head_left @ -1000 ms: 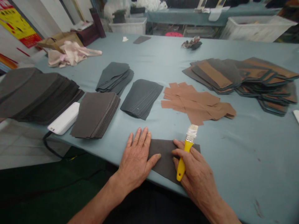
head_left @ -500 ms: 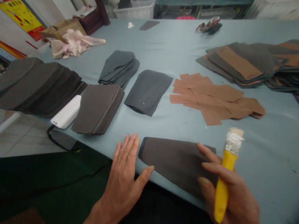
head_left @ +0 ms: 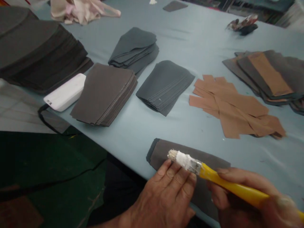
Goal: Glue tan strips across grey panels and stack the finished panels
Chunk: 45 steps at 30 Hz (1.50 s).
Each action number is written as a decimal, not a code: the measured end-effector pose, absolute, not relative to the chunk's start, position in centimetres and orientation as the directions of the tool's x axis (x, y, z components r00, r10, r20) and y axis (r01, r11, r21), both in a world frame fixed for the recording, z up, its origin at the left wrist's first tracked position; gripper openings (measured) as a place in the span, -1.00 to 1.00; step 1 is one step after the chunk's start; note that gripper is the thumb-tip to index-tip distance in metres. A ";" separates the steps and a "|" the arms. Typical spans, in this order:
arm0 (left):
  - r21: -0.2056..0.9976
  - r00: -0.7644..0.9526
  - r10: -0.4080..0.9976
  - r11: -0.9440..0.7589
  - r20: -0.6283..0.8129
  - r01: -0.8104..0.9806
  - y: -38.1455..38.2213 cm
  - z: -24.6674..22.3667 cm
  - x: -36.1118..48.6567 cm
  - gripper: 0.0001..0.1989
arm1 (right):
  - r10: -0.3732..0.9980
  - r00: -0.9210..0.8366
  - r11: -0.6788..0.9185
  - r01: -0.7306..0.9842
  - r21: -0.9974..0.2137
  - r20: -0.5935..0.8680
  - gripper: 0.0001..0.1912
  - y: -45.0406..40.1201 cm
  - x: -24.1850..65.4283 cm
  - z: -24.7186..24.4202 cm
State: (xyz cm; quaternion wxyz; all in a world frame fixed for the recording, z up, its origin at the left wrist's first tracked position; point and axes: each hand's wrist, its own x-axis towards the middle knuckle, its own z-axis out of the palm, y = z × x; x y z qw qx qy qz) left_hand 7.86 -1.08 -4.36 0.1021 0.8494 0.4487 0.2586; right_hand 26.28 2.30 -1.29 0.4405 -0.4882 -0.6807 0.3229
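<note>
The right hand (head_left: 237, 205) is clenched around a flat brush with a yellow plastic handle (head_left: 234, 186), its fingers curled over the shaft and the head pointing left across the work. The brush head has a metal ferrule, a white, crusted coating and short, pale bristles, whose tip sits just above the fingers of the open left hand (head_left: 166, 199). That hand lies palm down with its fingers slightly spread, pressing on a single soft, matte, dark grey tapered sheet (head_left: 171, 152). This sheet lies flat at the near edge of a table covered in pale blue cloth (head_left: 201, 41), with a darker band along its left end. Four stacks of dark, die-cut sheets stand farther out: a large charcoal stack (head_left: 35, 53) at far left, a brown-grey stack (head_left: 104, 95) beside it, and two slate-grey stacks (head_left: 133, 47) (head_left: 165, 85) at centre. To the right lies one loose pile of tan, cross-shaped pieces (head_left: 228, 107), and beyond it one overlapping pile of dark sheets faced with tan strips (head_left: 266, 76). One white plastic box with a black cable (head_left: 64, 91) rests at the near-left table edge, and one crumpled pale pink cloth (head_left: 80, 9) lies at far left.
</note>
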 end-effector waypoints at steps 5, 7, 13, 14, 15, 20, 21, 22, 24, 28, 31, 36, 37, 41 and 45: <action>0.400 0.433 0.826 -0.556 0.360 0.729 -1.1 -4.9 7.9 -0.45 | 0.991 0.083 0.098 0.091 -0.991 0.106 -0.63 4.2 22.3 0.1; 0.408 0.430 0.832 -0.549 0.351 0.729 -1.1 -4.9 8.0 -0.45 | 0.993 0.114 0.013 0.059 -0.998 0.019 -0.70 4.2 21.6 0.0; 0.486 0.426 0.840 -0.543 0.337 0.685 -1.0 -4.8 8.1 -0.42 | 0.996 0.073 -0.050 0.083 -0.995 -0.044 -0.67 4.2 20.6 0.0; 0.500 0.425 0.842 -0.539 0.332 0.678 -1.0 -4.8 8.1 -0.41 | 0.998 0.051 -0.039 0.109 -0.993 -0.033 -0.65 4.3 20.5 0.1; 0.512 0.420 0.845 -0.535 0.332 0.672 -1.0 -4.8 8.1 -0.41 | 1.000 0.027 -0.021 0.140 -0.990 -0.017 -0.63 4.4 20.5 0.2; 0.537 0.379 0.853 -0.521 0.359 0.664 -1.3 -5.2 8.3 -0.50 | 0.997 -0.065 0.049 0.314 -0.948 0.030 -0.64 4.4 20.9 -0.2; 0.534 0.395 0.851 -0.524 0.345 0.663 -1.4 -5.3 8.4 -0.49 | 0.997 -0.070 0.050 0.336 -0.941 0.028 -0.65 4.3 21.1 -0.3; 0.529 0.413 0.849 -0.528 0.329 0.664 -1.4 -5.3 8.4 -0.47 | 0.997 -0.074 0.053 0.351 -0.935 0.029 -0.67 4.3 21.2 -0.4; 0.508 0.441 0.843 -0.538 0.308 0.673 -1.5 -5.4 8.4 -0.44 | 0.996 -0.084 0.066 0.370 -0.927 0.037 -0.68 4.3 21.4 -0.6; 0.453 0.420 0.834 -0.548 0.358 0.703 -1.3 -5.4 8.4 -0.37 | 0.994 -0.086 0.099 0.406 -0.909 0.069 -0.69 4.7 21.2 -0.5; 0.425 0.409 0.831 -0.548 0.377 0.721 -1.1 -5.2 8.4 -0.35 | 0.991 -0.092 0.124 0.436 -0.891 0.093 -0.67 5.3 20.9 -0.4; 0.375 0.408 0.828 -0.544 0.385 0.751 -1.1 -5.2 8.2 -0.34 | 0.985 -0.091 0.173 0.469 -0.866 0.148 -0.69 6.1 20.5 -0.5; 0.369 0.411 0.827 -0.545 0.383 0.753 -1.1 -5.2 8.2 -0.34 | 0.984 -0.088 0.179 0.472 -0.863 0.156 -0.70 6.2 20.4 -0.5; 0.368 0.421 0.827 -0.548 0.371 0.751 -1.0 -4.9 8.0 -0.36 | 0.975 -0.095 0.223 0.499 -0.838 0.203 -0.70 6.5 20.1 -0.1; 0.366 0.432 0.829 -0.549 0.355 0.752 -0.9 -4.6 7.9 -0.35 | 0.971 -0.084 0.235 0.529 -0.815 0.225 -0.68 6.7 19.9 0.1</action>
